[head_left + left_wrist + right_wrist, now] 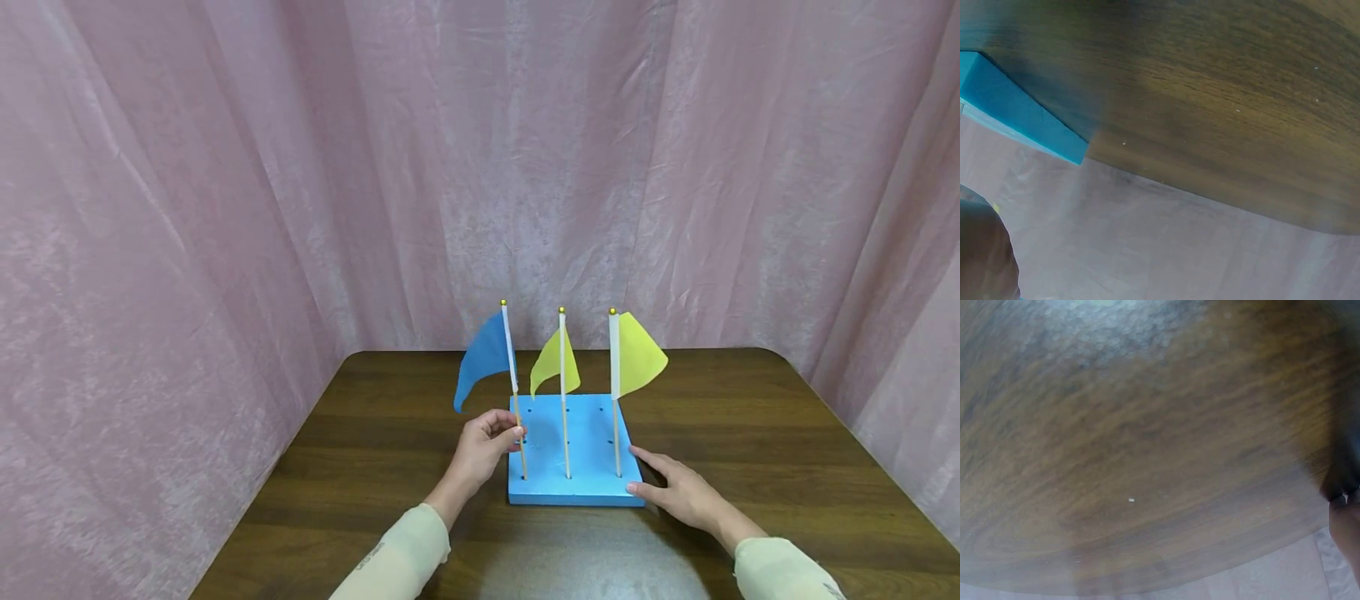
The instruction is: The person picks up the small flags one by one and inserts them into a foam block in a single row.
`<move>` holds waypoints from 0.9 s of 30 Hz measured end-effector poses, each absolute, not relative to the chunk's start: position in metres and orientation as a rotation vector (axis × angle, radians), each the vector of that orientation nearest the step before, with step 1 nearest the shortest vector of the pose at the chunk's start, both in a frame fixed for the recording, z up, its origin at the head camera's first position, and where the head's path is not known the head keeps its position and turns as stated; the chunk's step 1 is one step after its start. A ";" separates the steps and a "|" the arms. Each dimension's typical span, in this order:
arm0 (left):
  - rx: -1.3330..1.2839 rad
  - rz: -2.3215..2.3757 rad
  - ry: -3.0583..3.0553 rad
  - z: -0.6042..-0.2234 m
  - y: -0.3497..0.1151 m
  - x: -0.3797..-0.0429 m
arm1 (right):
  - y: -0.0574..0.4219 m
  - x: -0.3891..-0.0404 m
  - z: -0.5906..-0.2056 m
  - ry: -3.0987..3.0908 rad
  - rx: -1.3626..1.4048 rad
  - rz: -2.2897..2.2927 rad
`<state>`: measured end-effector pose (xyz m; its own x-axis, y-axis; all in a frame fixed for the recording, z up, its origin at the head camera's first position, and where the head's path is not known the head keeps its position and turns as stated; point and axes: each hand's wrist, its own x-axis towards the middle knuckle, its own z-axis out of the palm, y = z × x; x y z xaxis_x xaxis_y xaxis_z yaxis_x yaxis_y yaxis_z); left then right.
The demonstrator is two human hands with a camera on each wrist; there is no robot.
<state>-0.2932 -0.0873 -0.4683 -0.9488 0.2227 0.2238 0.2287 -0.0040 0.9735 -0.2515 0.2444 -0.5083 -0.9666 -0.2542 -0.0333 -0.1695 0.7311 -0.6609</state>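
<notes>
A light-blue board [591, 425] with rows of small holes lies on the table. Its front row carries three sticks topped with gold beads. On the left is a blue flag [485, 354], its stick tilted a little to the left with the foot at the front-left hole. My left hand [480, 446] pinches that stick partway up between thumb and fingers. A yellow flag [553, 365] stands in the middle and another yellow flag [639, 357] at the right. With fingers spread, my right hand [682, 492] touches the board's right edge. The left wrist view shows the board's side [1022, 109].
The brown wooden table [360, 467] extends on all sides of the board. Pink curtains [480, 167] hang behind it and along both sides. A tiny white speck [1131, 500] lies on the wood in the right wrist view.
</notes>
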 end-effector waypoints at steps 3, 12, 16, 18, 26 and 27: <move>-0.502 -2.170 -2.211 -0.459 -0.087 -0.286 | 0.244 -0.251 -0.509 2.808 -0.341 -1.057; -0.488 -2.144 -2.229 -0.472 -0.092 -0.297 | 0.245 -0.253 -0.510 2.810 -0.334 -1.057; -0.506 -2.131 -2.275 -0.476 -0.092 -0.296 | 0.246 -0.253 -0.510 2.812 -0.341 -1.057; -0.522 -2.124 -2.304 -0.479 -0.092 -0.295 | 0.246 -0.253 -0.511 2.812 -0.343 -1.059; -0.562 -2.129 -2.371 -0.488 -0.095 -0.294 | 0.245 -0.252 -0.511 2.814 -0.336 -1.057; -0.570 -2.131 -2.362 -0.489 -0.095 -0.295 | 0.245 -0.252 -0.511 2.815 -0.336 -1.056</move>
<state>-0.2946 -0.0951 -0.4890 -0.9339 0.3168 0.1660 0.1976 0.0700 0.9778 -0.2524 0.2452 -0.5107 -0.9686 -0.2468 -0.0308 -0.1656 0.7323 -0.6605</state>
